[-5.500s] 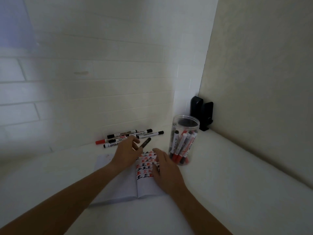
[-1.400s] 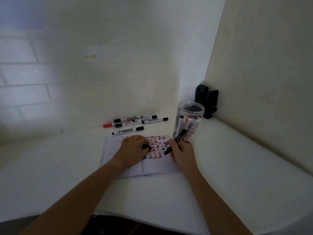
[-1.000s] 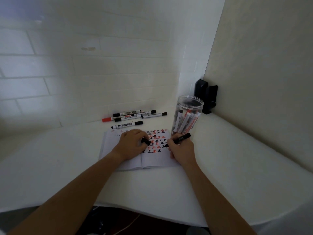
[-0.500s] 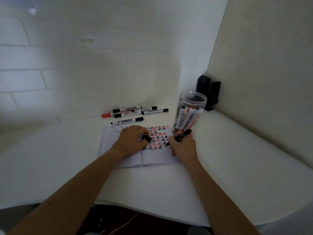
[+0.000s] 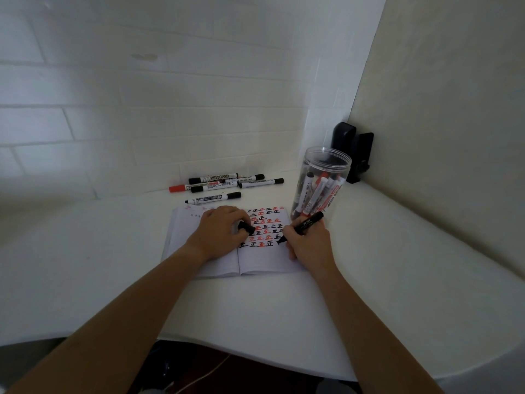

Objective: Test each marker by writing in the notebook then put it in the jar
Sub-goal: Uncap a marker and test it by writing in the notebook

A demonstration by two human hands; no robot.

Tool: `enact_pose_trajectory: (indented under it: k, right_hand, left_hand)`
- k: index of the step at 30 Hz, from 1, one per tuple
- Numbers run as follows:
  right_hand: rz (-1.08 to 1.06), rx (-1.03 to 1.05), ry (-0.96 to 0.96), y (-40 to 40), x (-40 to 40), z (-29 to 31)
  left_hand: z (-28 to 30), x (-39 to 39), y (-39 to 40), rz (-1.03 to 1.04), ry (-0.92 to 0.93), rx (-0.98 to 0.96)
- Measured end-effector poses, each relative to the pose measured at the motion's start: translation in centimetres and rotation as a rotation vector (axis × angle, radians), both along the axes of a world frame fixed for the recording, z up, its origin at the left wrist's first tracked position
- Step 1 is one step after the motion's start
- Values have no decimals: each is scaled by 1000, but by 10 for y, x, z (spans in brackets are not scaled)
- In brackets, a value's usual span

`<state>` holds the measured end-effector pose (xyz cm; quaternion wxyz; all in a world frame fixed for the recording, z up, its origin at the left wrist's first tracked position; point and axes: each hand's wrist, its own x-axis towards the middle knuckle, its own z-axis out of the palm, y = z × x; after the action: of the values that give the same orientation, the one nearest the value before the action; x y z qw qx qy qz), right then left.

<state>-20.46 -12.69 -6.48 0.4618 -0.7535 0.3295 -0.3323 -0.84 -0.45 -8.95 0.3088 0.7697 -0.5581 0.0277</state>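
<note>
The right hand (image 5: 308, 245) pinches a black marker (image 5: 302, 226) with its fingers curled round the barrel, the tip touching the right page of the open notebook (image 5: 264, 260) at the end of the lowest row of red and black marks. The left hand (image 5: 220, 231) rests on the notebook with its fingers curled round a black cap (image 5: 246, 228). The clear jar (image 5: 322, 184) of markers stands just beyond the right hand, and 5 loose markers (image 5: 227, 184) lie by the wall on the white table (image 5: 255, 308).
</note>
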Motion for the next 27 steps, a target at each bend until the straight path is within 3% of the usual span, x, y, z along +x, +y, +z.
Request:
enact_pose_trajectory:
  k: [16, 27]
  right_hand:
    - [82, -8, 4, 1, 4, -3]
    - [-55, -62, -68, -10, 5, -10]
  left_hand:
    - [1, -1, 1, 18, 8, 25]
    - [-4, 4, 1, -28, 31, -74]
